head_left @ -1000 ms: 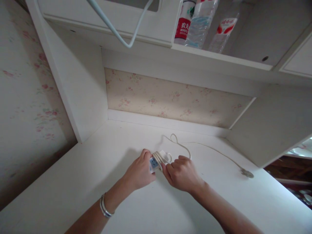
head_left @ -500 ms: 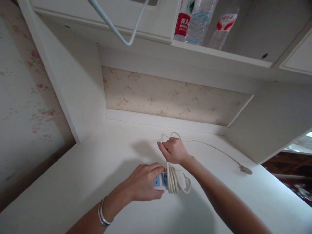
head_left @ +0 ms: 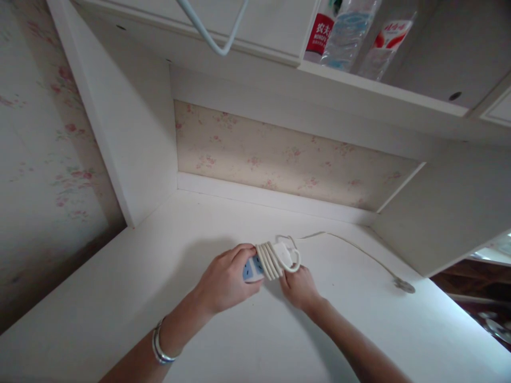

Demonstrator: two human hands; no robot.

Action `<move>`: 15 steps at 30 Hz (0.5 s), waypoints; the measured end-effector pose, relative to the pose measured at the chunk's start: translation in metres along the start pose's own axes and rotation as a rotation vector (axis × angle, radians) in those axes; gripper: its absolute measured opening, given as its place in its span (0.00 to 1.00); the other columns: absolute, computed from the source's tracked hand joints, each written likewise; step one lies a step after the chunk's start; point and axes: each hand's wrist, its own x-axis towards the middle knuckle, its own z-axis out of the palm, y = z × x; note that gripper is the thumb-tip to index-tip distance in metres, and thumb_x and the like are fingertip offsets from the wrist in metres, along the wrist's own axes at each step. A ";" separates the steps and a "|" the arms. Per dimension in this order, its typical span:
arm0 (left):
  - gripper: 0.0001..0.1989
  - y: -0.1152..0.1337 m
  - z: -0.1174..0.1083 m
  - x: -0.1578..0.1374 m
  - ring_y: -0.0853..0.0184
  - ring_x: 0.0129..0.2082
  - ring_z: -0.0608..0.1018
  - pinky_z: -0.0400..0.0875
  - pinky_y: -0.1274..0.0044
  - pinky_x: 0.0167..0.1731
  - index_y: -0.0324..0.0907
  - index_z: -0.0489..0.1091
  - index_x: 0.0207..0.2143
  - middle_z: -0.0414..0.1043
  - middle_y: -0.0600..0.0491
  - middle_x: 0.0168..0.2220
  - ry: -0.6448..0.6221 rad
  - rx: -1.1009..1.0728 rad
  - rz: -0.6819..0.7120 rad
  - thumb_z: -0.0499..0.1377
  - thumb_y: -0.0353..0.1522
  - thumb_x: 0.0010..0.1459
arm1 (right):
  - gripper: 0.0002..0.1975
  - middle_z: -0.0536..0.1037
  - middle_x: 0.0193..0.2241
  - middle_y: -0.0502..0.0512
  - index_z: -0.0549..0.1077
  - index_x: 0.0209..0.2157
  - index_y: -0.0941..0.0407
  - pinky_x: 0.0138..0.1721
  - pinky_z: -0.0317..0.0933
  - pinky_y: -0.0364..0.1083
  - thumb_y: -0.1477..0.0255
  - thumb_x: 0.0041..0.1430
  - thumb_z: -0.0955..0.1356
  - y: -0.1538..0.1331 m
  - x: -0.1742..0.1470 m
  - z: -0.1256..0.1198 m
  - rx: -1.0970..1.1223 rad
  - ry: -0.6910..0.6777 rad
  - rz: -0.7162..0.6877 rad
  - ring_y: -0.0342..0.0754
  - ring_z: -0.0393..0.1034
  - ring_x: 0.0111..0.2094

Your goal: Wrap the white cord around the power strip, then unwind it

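Beneath the power strip (head_left: 253, 270), a white desk (head_left: 239, 346) spreads out on every side. Above and behind the strip, a white shelf (head_left: 385, 91) spans the desk, and flowered wallpaper (head_left: 255, 154) shows in the gap below it. High to the right of the strip, three bottles (head_left: 349, 34) stand in the open part of that shelf.

To the left of the strip, the left hand (head_left: 225, 279) is clamped around its socket end, thumb below and fingers over the top, and seems to hold it clear of the desk. Just under the strip's other end is the right hand (head_left: 299, 287), closed up with its fingertips hidden behind; whether it grips the cord cannot be told.

Around the strip's middle, the cord (head_left: 269, 260) lies in several turns side by side, with a loose loop standing out past the white end. More cord trails from behind the strip, off to the right, to a plug (head_left: 404, 286) lying near the desk's edge.

Winding looks to be the step in hand, partly done, since a good length lies unwound. Another turn would call for the right hand to bring the cord round the strip, kept taut, while the left hand holds firm.
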 end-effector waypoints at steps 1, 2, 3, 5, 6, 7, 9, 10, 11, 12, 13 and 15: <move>0.21 -0.002 0.002 0.002 0.65 0.47 0.73 0.67 0.76 0.48 0.44 0.63 0.47 0.70 0.52 0.48 0.030 0.041 -0.023 0.60 0.30 0.49 | 0.20 0.74 0.18 0.53 0.71 0.23 0.58 0.26 0.47 0.43 0.70 0.66 0.57 -0.007 -0.008 -0.002 0.007 0.041 -0.047 0.42 0.67 0.20; 0.21 -0.004 0.005 0.003 0.64 0.47 0.73 0.67 0.75 0.48 0.44 0.62 0.48 0.70 0.52 0.48 0.050 0.087 -0.046 0.60 0.30 0.50 | 0.19 0.73 0.17 0.52 0.70 0.23 0.58 0.26 0.46 0.44 0.71 0.66 0.57 -0.014 -0.014 -0.005 0.012 0.080 -0.090 0.41 0.65 0.19; 0.21 -0.006 0.008 0.004 0.63 0.46 0.73 0.67 0.73 0.48 0.44 0.62 0.48 0.69 0.51 0.48 0.060 0.134 -0.068 0.59 0.29 0.50 | 0.19 0.71 0.15 0.51 0.69 0.23 0.58 0.26 0.45 0.44 0.71 0.66 0.57 -0.021 -0.019 -0.010 0.018 0.117 -0.130 0.41 0.63 0.18; 0.21 -0.008 0.015 0.005 0.61 0.45 0.74 0.67 0.71 0.47 0.44 0.61 0.48 0.69 0.50 0.48 0.053 0.220 -0.100 0.59 0.28 0.51 | 0.18 0.69 0.14 0.49 0.68 0.22 0.58 0.26 0.43 0.45 0.71 0.65 0.58 -0.031 -0.022 -0.020 0.023 0.199 -0.199 0.40 0.60 0.17; 0.20 -0.008 0.018 0.005 0.60 0.44 0.74 0.68 0.70 0.46 0.43 0.61 0.48 0.70 0.49 0.47 0.037 0.253 -0.109 0.58 0.28 0.50 | 0.17 0.69 0.14 0.49 0.67 0.21 0.57 0.26 0.42 0.45 0.71 0.64 0.59 -0.034 -0.021 -0.026 0.021 0.244 -0.230 0.40 0.59 0.17; 0.20 -0.008 0.021 0.005 0.60 0.43 0.74 0.68 0.70 0.45 0.43 0.61 0.47 0.70 0.49 0.47 0.013 0.274 -0.115 0.58 0.27 0.50 | 0.17 0.68 0.13 0.49 0.66 0.20 0.57 0.26 0.41 0.46 0.71 0.63 0.60 -0.035 -0.018 -0.032 0.016 0.292 -0.255 0.41 0.58 0.17; 0.19 -0.007 0.025 0.004 0.59 0.42 0.75 0.69 0.70 0.42 0.42 0.62 0.45 0.70 0.49 0.44 -0.046 0.281 -0.125 0.59 0.28 0.49 | 0.17 0.67 0.13 0.49 0.64 0.18 0.57 0.25 0.40 0.47 0.72 0.61 0.62 -0.033 -0.010 -0.043 0.005 0.383 -0.297 0.41 0.57 0.17; 0.18 -0.006 0.026 0.003 0.59 0.41 0.75 0.69 0.71 0.41 0.42 0.62 0.45 0.71 0.49 0.43 -0.073 0.274 -0.128 0.59 0.28 0.49 | 0.17 0.66 0.13 0.49 0.64 0.18 0.57 0.25 0.39 0.47 0.72 0.60 0.63 -0.031 -0.005 -0.048 0.004 0.421 -0.321 0.41 0.56 0.17; 0.18 -0.005 0.027 0.003 0.59 0.41 0.75 0.68 0.71 0.41 0.42 0.62 0.44 0.71 0.50 0.42 -0.097 0.263 -0.131 0.59 0.28 0.50 | 0.16 0.66 0.12 0.48 0.64 0.17 0.57 0.25 0.39 0.47 0.73 0.60 0.64 -0.028 -0.001 -0.052 0.005 0.451 -0.351 0.41 0.56 0.17; 0.17 -0.003 0.028 0.002 0.60 0.41 0.75 0.68 0.72 0.41 0.42 0.62 0.43 0.70 0.50 0.42 -0.118 0.249 -0.131 0.59 0.29 0.50 | 0.16 0.66 0.12 0.48 0.64 0.17 0.57 0.25 0.39 0.47 0.73 0.59 0.64 -0.026 0.003 -0.055 0.007 0.470 -0.386 0.40 0.56 0.17; 0.15 -0.002 0.029 0.001 0.60 0.41 0.75 0.68 0.72 0.40 0.43 0.62 0.43 0.70 0.50 0.41 -0.135 0.235 -0.132 0.58 0.29 0.51 | 0.16 0.65 0.13 0.48 0.64 0.17 0.57 0.25 0.40 0.47 0.73 0.59 0.64 -0.025 0.006 -0.059 0.010 0.483 -0.420 0.40 0.56 0.17; 0.12 0.001 0.031 0.000 0.62 0.38 0.76 0.68 0.73 0.37 0.43 0.62 0.41 0.70 0.50 0.40 -0.162 0.214 -0.144 0.56 0.30 0.53 | 0.16 0.65 0.13 0.47 0.63 0.17 0.57 0.25 0.41 0.47 0.73 0.59 0.64 -0.022 0.010 -0.064 0.016 0.496 -0.464 0.40 0.56 0.18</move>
